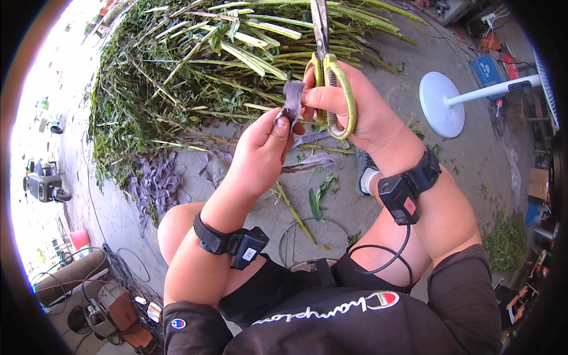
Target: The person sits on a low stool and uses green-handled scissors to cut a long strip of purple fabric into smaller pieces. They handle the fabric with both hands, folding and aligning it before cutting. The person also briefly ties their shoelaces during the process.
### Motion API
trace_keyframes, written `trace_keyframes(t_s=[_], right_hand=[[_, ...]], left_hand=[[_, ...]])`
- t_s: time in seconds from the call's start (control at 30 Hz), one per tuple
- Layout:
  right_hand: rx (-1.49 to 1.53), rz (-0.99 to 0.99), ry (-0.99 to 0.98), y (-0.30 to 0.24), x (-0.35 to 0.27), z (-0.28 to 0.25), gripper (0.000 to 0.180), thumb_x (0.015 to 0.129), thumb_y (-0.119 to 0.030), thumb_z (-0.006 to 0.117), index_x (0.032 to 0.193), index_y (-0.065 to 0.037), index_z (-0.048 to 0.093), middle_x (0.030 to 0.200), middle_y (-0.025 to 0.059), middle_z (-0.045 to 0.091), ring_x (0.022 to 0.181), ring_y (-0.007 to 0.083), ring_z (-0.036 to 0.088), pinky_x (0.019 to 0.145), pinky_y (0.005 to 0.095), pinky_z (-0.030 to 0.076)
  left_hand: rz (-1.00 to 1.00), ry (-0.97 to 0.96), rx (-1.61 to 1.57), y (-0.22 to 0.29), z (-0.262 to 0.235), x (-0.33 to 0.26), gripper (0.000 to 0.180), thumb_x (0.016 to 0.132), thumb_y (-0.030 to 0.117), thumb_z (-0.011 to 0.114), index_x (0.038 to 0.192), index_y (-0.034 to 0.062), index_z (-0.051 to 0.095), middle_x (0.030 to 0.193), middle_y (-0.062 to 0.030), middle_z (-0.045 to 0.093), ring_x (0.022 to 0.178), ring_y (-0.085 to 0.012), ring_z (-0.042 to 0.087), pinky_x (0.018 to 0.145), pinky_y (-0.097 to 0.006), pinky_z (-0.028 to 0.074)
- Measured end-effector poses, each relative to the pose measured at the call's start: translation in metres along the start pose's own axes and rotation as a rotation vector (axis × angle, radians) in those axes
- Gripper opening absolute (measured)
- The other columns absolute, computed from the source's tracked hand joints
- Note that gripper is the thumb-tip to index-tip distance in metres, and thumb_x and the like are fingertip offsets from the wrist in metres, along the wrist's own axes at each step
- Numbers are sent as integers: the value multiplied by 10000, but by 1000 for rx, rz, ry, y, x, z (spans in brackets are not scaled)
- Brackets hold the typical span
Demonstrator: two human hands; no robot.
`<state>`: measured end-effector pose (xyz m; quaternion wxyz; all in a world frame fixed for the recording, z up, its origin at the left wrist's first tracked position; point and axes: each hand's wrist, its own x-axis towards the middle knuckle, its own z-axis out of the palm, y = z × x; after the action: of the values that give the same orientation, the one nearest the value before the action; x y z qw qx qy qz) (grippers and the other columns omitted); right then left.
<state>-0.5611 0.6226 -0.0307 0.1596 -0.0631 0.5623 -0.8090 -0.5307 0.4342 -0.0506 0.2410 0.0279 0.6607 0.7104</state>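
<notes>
My left hand (264, 142) is closed, its thumb and fingers pinching a greyish-purple cloth strip (293, 97). Hooked in my right hand (355, 106) is a pair of scissors (321, 44) with yellow-green handles, the blades pointing away from me. The right thumb and fingertips meet the strip right beside my left fingers. Below the hands, a loose end of similar cloth (310, 163) shows. Beyond them lies a big heap of cut green leafy stems (195, 65), its pale stalk ends toward the right.
A pile of purple-grey strips (155, 183) lies on the concrete floor left of my knees. At the right stands a white fan with a round base (442, 105), near a blue box (486, 70). Cables and a rusty machine (127, 313) sit at lower left. Loose leaves (319, 198) lie between my legs.
</notes>
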Motion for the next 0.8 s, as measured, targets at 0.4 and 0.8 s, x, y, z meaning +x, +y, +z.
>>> trace_keyframes(t_s=[0.4, 0.8], right_hand=[[23, -32, 66, -3, 1, 6, 277, 841, -264, 655, 935, -23, 557, 900, 111, 655, 747, 152, 612, 708, 290, 474], [-244, -43, 226, 25, 10, 8, 157, 824, -38, 686, 884, -32, 541, 811, 52, 627, 755, 116, 590, 679, 236, 468]], left_hand=[[116, 184, 159, -12, -3, 11, 234, 1040, 234, 422, 991, 51, 559, 698, 42, 480, 573, -39, 402, 507, -196, 327], [221, 288, 573, -13, -1, 7, 173, 987, 154, 495, 998, -12, 542, 734, -177, 567, 630, -309, 513, 598, -367, 432]])
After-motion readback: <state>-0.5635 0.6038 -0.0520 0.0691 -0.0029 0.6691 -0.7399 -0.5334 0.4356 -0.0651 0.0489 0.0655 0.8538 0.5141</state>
